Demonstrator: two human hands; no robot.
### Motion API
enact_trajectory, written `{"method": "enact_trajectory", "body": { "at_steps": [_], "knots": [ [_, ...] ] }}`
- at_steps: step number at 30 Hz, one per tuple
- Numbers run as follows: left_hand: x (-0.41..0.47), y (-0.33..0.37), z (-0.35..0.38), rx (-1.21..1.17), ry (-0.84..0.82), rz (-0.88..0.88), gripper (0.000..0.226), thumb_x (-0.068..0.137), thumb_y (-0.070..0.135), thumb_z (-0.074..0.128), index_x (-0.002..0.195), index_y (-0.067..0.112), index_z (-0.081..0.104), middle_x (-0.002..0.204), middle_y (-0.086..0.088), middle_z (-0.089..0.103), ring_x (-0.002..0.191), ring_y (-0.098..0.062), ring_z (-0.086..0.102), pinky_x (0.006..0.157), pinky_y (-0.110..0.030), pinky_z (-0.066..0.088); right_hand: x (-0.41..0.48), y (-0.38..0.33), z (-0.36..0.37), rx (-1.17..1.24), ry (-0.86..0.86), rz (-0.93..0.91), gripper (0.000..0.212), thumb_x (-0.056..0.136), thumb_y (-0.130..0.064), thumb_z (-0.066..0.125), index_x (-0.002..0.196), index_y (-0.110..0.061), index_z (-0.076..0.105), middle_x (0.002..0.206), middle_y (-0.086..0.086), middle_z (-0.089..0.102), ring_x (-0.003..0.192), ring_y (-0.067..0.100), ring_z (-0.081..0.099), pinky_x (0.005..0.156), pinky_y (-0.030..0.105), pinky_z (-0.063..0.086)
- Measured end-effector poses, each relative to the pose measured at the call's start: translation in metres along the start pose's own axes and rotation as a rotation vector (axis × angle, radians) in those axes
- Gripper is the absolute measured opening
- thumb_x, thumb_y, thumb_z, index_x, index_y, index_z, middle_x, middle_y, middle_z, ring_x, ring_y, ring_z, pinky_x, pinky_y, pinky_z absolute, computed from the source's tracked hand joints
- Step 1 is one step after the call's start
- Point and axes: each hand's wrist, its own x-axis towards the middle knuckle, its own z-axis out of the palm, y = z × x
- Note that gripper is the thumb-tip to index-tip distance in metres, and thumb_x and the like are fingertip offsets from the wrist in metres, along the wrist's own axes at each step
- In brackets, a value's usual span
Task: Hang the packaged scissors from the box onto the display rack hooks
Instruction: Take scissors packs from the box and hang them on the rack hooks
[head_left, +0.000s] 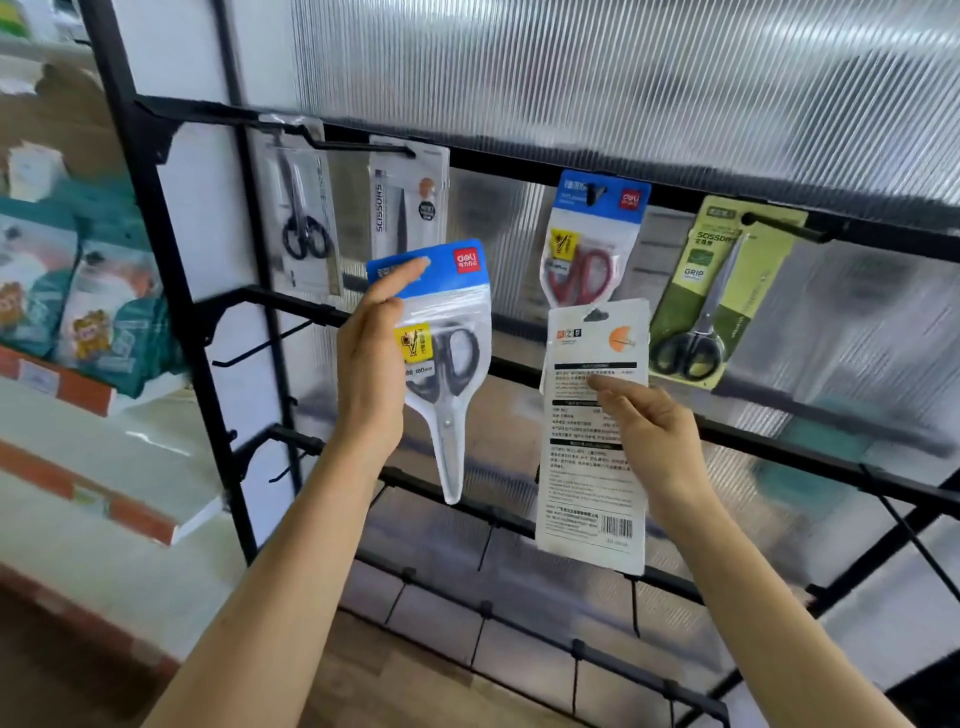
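Observation:
My left hand (371, 364) grips a blue-topped pack of black-handled scissors (447, 358), held upright in front of the black display rack (519, 161). My right hand (649, 431) pinches a white pack (592, 467) with its printed back facing me, just below the top bar. On the top bar's hooks hang a clear pack of black scissors (304, 218), a white pack marked SCISSORS (408, 208), a blue pack of red scissors (589, 244) and a green pack (722, 291). The box is out of view.
Bare hooks (260, 348) stick out from the rack's lower bars at the left. Ribbed translucent panels (623, 78) back the rack. To the left, shelves (78, 395) carry teal and white packets. A wooden floor (395, 675) lies below.

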Motion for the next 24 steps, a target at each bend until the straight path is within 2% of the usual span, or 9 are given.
{"method": "enact_trajectory", "body": {
  "at_steps": [2,5,7,9,13,15,17,20,24],
  "knots": [
    [0.001,0.000,-0.004,-0.021,0.002,-0.028,0.041,0.072,0.019,0.038,0.083,0.037,0.074,0.120,-0.002,0.063,0.117,-0.022,0.054,0.103,-0.040,0.039,0.000,0.001,0.003,-0.012,-0.009,-0.006,0.039,0.089,-0.018,0.058,0.068,-0.049,0.070,0.089,-0.018,0.068,0.118,0.027,0.053,0.100,0.047,0.043],
    [0.003,-0.003,-0.008,-0.005,-0.001,-0.039,0.039,0.081,0.014,0.040,0.083,0.036,0.072,0.109,0.002,0.065,0.102,-0.015,0.058,0.092,-0.031,0.043,0.000,0.002,0.008,0.010,-0.012,0.013,0.035,0.089,-0.018,0.059,0.069,-0.043,0.072,0.102,-0.005,0.061,0.106,0.025,0.058,0.094,0.046,0.048],
    [0.002,-0.005,-0.009,0.060,-0.013,-0.017,0.039,0.090,0.006,0.040,0.089,0.035,0.066,0.101,0.012,0.064,0.094,-0.004,0.058,0.088,-0.022,0.043,-0.002,0.001,0.012,0.012,-0.023,0.014,0.031,0.090,-0.017,0.058,0.073,-0.040,0.071,0.099,-0.005,0.059,0.102,0.025,0.060,0.093,0.046,0.049],
    [0.001,-0.006,-0.008,0.100,-0.044,0.012,0.036,0.091,0.004,0.046,0.095,0.035,0.064,0.096,0.018,0.064,0.083,0.005,0.057,0.077,-0.011,0.043,-0.004,0.000,0.014,0.020,-0.027,0.021,0.028,0.090,-0.016,0.058,0.077,-0.038,0.069,0.099,-0.003,0.057,0.096,0.023,0.061,0.090,0.045,0.051],
    [-0.004,-0.006,-0.003,0.127,-0.157,0.030,0.037,0.088,0.003,0.055,0.103,0.037,0.061,0.090,0.018,0.067,0.068,-0.007,0.050,0.056,-0.012,0.041,-0.009,-0.004,0.011,0.044,-0.031,0.036,0.025,0.090,-0.013,0.056,0.081,-0.033,0.068,0.105,0.001,0.057,0.092,0.016,0.062,0.083,0.033,0.053],
    [-0.009,-0.006,0.004,0.172,-0.242,0.073,0.039,0.089,0.003,0.054,0.105,0.038,0.058,0.074,0.026,0.064,0.048,0.000,0.039,0.044,-0.008,0.031,-0.010,-0.006,0.006,0.052,-0.023,0.031,0.025,0.090,-0.011,0.056,0.082,-0.031,0.068,0.102,-0.001,0.056,0.088,0.012,0.062,0.079,0.027,0.051],
    [-0.017,-0.006,0.014,0.209,-0.329,0.146,0.039,0.090,0.002,0.053,0.107,0.038,0.054,0.069,0.027,0.062,0.040,0.000,0.036,0.042,-0.007,0.029,-0.012,-0.006,-0.001,0.045,-0.013,0.014,0.026,0.090,-0.009,0.056,0.082,-0.032,0.068,0.099,-0.003,0.054,0.084,0.009,0.061,0.074,0.020,0.051],
    [-0.029,-0.011,0.035,0.247,-0.439,0.253,0.038,0.090,0.003,0.055,0.112,0.034,0.052,0.088,0.018,0.062,0.037,0.000,0.034,0.042,-0.005,0.026,-0.017,-0.006,-0.016,-0.004,0.014,-0.012,0.030,0.090,-0.008,0.056,0.080,-0.034,0.067,0.100,0.000,0.054,0.083,0.009,0.061,0.073,0.014,0.051],
    [-0.046,-0.018,0.069,0.225,-0.553,0.252,0.037,0.090,0.004,0.054,0.115,0.032,0.052,0.068,0.021,0.058,0.037,-0.002,0.031,0.041,-0.006,0.024,-0.023,-0.011,-0.046,-0.015,0.067,-0.012,0.025,0.091,-0.007,0.053,0.088,-0.027,0.067,0.103,0.005,0.055,0.079,0.007,0.060,0.057,0.004,0.046]
  ]
}}
